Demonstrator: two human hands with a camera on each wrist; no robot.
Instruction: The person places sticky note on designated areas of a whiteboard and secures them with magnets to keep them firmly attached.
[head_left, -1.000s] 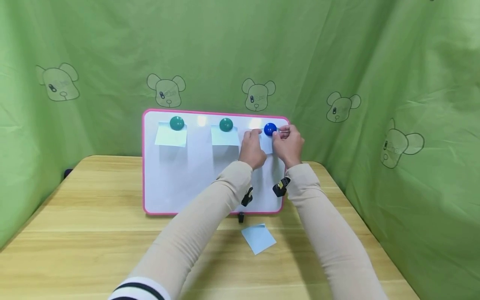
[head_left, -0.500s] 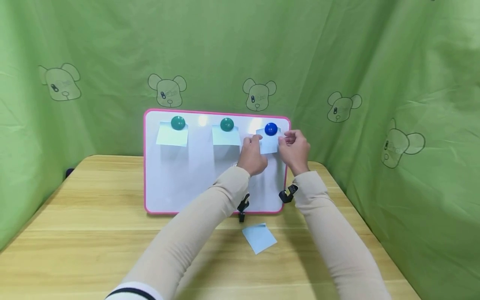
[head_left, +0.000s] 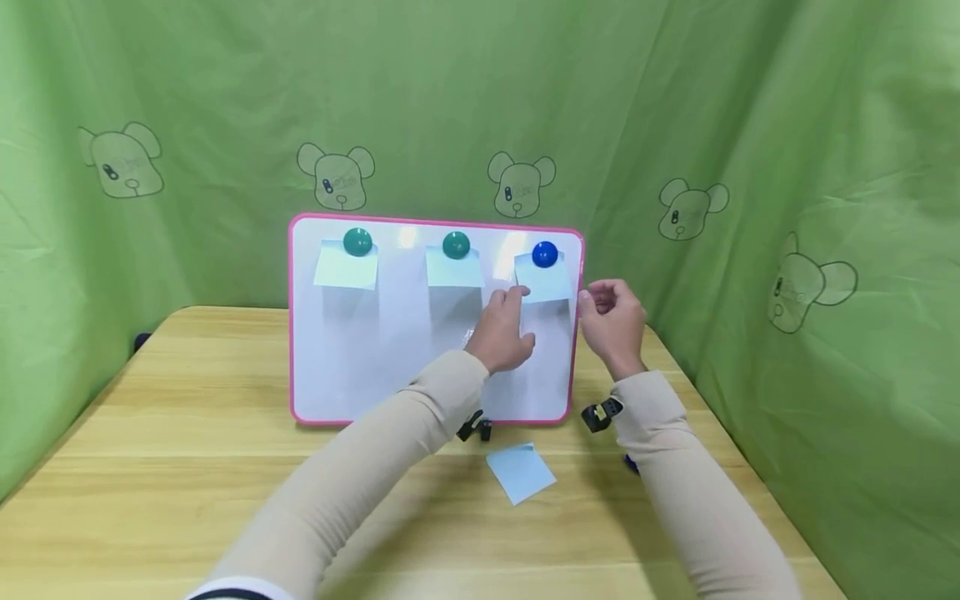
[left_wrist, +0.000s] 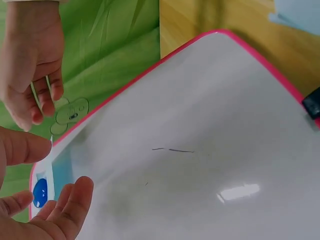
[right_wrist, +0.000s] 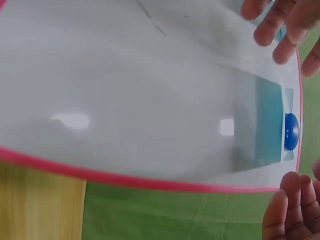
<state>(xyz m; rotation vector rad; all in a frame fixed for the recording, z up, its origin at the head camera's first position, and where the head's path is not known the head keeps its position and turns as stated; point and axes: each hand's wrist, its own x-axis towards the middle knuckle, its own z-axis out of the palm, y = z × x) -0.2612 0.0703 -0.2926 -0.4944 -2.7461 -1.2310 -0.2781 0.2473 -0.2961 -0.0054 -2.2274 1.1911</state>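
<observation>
A blue round magnet (head_left: 545, 254) pins a light blue sticky note (head_left: 542, 285) near the top right corner of the pink-edged whiteboard (head_left: 390, 358). My left hand (head_left: 504, 332) is in front of the board, just left of and below that note, fingers loosely bent and holding nothing. Past the board's right edge, my right hand (head_left: 615, 325) hangs with relaxed fingers, also holding nothing. The right wrist view shows the blue magnet (right_wrist: 291, 131) at the note's upper edge, with fingers of both hands on either side.
Two green magnets, one left (head_left: 357, 242) and one middle (head_left: 456, 245), hold two more notes. Another light blue note (head_left: 521, 475) lies on the wooden table (head_left: 187, 500). A dark blue object (head_left: 632, 464) is partly hidden by my right forearm. Green curtain (head_left: 420, 108) surrounds the table.
Both hands have come away from the blue-magnet note: the left down a little, the right down and to the right past the board's edge. The note stays pinned.
</observation>
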